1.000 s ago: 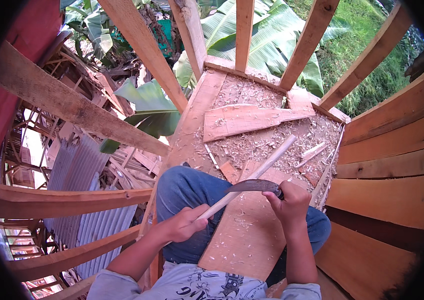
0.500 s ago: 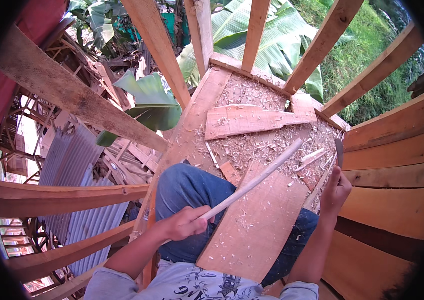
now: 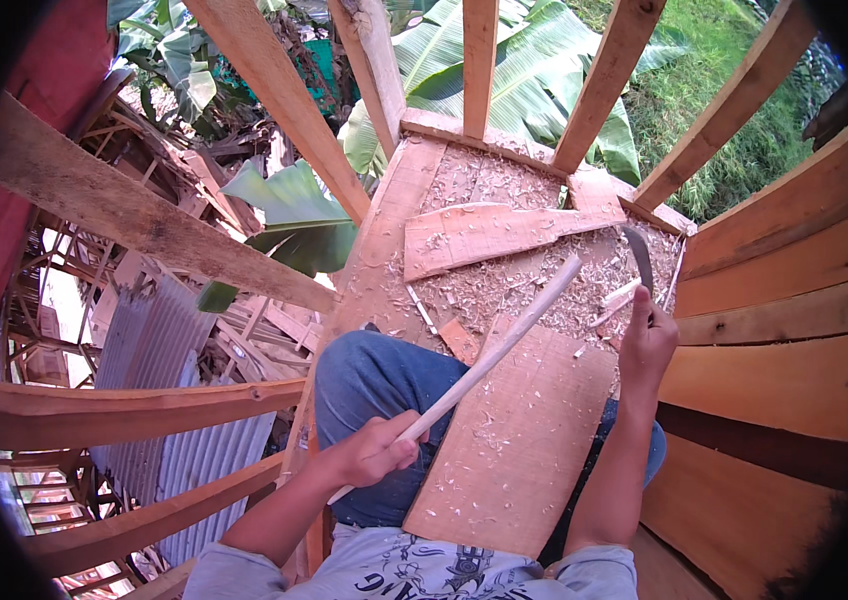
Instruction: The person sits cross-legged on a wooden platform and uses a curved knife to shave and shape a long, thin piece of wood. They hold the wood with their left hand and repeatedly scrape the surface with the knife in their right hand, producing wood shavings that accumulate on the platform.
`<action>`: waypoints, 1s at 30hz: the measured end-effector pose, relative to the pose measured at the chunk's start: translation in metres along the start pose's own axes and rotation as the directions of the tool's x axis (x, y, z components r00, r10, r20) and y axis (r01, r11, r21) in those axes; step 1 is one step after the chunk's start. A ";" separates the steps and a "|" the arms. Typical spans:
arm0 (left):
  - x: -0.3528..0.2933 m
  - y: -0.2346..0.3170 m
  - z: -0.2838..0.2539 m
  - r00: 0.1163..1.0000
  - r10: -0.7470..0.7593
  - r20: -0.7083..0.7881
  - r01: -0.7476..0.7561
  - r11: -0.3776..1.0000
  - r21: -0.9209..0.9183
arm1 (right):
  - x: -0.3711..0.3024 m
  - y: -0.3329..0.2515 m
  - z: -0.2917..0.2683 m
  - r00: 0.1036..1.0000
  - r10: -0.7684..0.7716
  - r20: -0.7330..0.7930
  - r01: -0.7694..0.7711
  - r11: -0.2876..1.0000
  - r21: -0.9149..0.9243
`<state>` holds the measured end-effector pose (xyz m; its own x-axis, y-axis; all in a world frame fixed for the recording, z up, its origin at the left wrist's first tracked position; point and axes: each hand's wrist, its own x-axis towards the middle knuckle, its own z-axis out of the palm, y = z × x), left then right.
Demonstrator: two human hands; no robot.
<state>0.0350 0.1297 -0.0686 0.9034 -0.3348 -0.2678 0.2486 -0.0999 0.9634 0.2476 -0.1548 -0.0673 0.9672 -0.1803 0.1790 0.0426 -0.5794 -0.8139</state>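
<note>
Left hand [image 3: 384,447] closed around the lower part of a pale, peeled stick [image 3: 499,365], its butt end showing just behind the fist. Stick slants up and to the right, over the left knee and above a board, far tip free. Right hand [image 3: 647,340] closed on the grip of a curved knife [image 3: 640,255], grip mostly hidden in the fingers; dark blade points away from the body, hooking left at the tip. Knife and stick apart. Between the forearms, a wide flat board [image 3: 509,450] lies slantwise from the lap outward, flecked with shavings; jeans [image 3: 369,370] on either side of it. Past the board: small orange-brown block [image 3: 459,341], thin pale strip [image 3: 422,309] near it, pale offcut [image 3: 619,296] just beside the right hand. Farther out, a broad plank [image 3: 489,238] narrowing to the right, on a floor thick with curled wood shavings [image 3: 544,277]. Around it all, timber uprights [image 3: 479,70]; lapped boards [image 3: 779,350] on the right. Outside: large green leaves [image 3: 534,85], grassy slope [image 3: 714,130], corrugated sheets [image 3: 149,330] down on the left among broken timber.
</note>
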 end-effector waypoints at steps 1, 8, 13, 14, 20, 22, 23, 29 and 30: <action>-0.001 -0.003 0.001 1.000 0.002 -0.023 -0.002 1.000 -0.003 | 0.006 0.007 -0.012 1.000 -0.018 0.005 0.018 1.000 0.026; 0.003 0.000 0.010 0.992 -0.066 -0.110 0.076 0.993 0.094 | -0.077 -0.022 -0.014 0.896 -0.253 0.366 0.301 0.950 -0.081; -0.001 0.005 0.020 0.978 -0.059 -0.202 0.103 0.971 0.217 | -0.066 -0.027 0.006 0.854 -0.386 0.348 0.480 0.843 -0.243; -0.002 0.007 0.022 0.971 -0.050 -0.235 0.104 0.969 0.224 | -0.059 -0.023 0.006 0.861 -0.384 0.333 0.478 0.834 -0.276; 0.002 0.004 0.025 0.964 -0.030 -0.266 0.092 0.970 0.225 | -0.048 -0.021 0.005 0.873 -0.404 0.272 0.480 0.811 -0.334; 0.000 0.002 0.026 0.966 -0.021 -0.258 0.083 0.969 0.232 | -0.039 -0.002 0.012 0.922 -0.372 0.111 0.388 0.879 -0.277; -0.001 0.000 0.025 0.968 -0.023 -0.248 0.084 0.967 0.240 | -0.027 0.008 0.012 0.937 -0.347 0.028 0.344 0.908 -0.239; -0.002 0.003 0.027 0.959 -0.032 -0.280 0.108 0.960 0.260 | 0.014 0.000 -0.046 0.991 -0.125 0.055 0.132 0.979 -0.155; -0.001 0.001 0.029 0.960 -0.033 -0.280 0.108 0.960 0.258 | -0.009 -0.016 -0.042 0.983 -0.124 0.139 0.146 0.976 -0.163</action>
<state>0.0244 0.1027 -0.0679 0.9564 -0.0558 -0.2868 0.2464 -0.3735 0.8943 0.2278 -0.1772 -0.0322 0.9798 0.0051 0.2001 0.1423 -0.7209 -0.6782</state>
